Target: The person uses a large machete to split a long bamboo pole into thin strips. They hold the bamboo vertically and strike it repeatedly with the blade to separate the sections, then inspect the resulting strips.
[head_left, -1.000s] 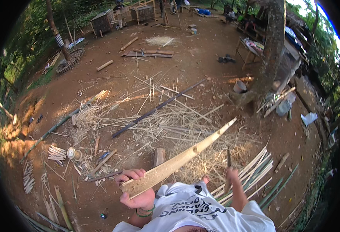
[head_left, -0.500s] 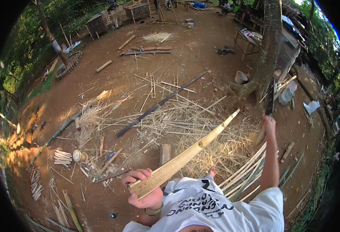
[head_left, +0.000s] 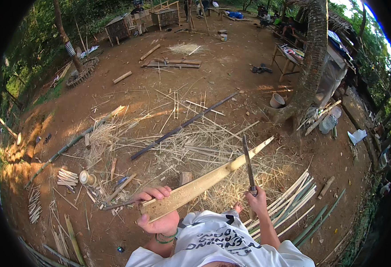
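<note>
The left hand (head_left: 159,214) is clamped around the near end of a long pale split bamboo slat (head_left: 204,183), fingers curled over its top edge and thumb beneath, the forearm rising from the lower edge. The slat slants up and away to the right above the ground. The right hand (head_left: 257,199) is closed in a fist on the handle of a long dark-bladed knife (head_left: 248,164), blade upright, crossing the slat's far part. Below lies a litter of straw-coloured bamboo shavings (head_left: 195,151); beyond it, a long dark pole (head_left: 182,127) lies on the brown dirt.
</note>
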A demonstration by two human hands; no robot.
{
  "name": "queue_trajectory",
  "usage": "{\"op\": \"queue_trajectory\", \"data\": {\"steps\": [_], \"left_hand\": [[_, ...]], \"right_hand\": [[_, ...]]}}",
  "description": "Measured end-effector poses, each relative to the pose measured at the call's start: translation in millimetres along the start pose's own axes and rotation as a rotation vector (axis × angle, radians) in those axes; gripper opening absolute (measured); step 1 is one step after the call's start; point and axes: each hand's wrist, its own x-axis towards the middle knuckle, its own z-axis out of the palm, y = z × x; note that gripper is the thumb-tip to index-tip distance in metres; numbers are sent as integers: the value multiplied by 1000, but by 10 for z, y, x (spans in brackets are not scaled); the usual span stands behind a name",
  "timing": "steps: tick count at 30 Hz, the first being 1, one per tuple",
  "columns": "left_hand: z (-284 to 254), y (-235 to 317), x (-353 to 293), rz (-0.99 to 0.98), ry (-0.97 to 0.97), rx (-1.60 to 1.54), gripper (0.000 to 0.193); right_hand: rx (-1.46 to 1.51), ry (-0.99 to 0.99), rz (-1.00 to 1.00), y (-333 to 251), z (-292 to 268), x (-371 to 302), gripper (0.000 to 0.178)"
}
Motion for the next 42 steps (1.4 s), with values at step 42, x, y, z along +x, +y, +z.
{"op": "queue_trajectory", "data": {"steps": [42], "left_hand": [[301,-662,9,-46,-268,-86,38]], "right_hand": [[733,6,-24,-934,71,779,30]]}}
